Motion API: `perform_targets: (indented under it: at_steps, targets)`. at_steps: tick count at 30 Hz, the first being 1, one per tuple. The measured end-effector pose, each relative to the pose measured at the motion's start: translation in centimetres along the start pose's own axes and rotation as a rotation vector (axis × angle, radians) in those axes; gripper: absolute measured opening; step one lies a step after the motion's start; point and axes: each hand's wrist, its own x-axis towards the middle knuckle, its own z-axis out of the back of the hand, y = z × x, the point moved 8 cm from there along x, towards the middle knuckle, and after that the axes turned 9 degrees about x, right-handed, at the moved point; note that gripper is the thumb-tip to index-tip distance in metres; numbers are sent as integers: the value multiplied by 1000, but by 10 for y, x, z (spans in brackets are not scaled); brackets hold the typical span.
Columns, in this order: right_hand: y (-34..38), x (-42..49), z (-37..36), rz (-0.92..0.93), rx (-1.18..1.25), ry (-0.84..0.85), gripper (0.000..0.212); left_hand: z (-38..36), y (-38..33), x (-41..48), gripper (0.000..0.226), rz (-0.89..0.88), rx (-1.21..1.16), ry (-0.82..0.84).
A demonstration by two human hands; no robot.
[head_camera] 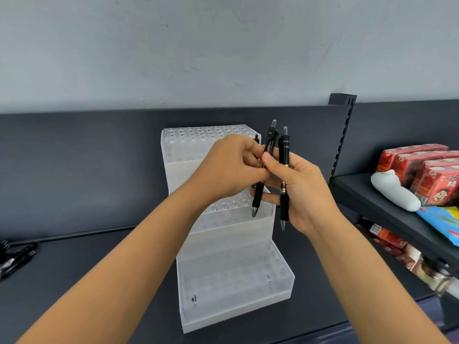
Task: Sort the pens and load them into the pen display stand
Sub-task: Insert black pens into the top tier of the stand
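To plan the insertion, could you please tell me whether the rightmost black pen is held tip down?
Tip down: the rightmost black pen stands nearly upright in the right hand, metal tip lowest.

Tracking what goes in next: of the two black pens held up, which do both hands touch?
The tilted left pen: the left hand pinches it and the right hand's thumb lies on it. The upright pen sits in the right hand alone.

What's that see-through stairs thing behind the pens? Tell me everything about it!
The pen display stand looks like frosted clear plastic, built as three stepped tiers, each top dotted with rows of round holes. It stands upright on the dark shelf. The left hand and right hand hold black pens in front of it.
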Motion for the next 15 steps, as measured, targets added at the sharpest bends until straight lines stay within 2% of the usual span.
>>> perform_targets:
  at_steps: [4,8,11,13,15]
  targets:
    - [3,-2,-3,34,-48,24,17,-5,14,-1,14,125,-251,5]
    - [8,-4,19,133,-182,-193,25,4,24,4,14,107,-275,-157]
    - [1,-3,36,73,-93,-311,42,12,32,9,19,75,-176,-226]
    - [1,-5,39,79,4,-319,30,14,39,11,23,65,-112,-241]
    - [5,-5,39,118,-4,-313,17,14,44,12,22,56,-113,-256]
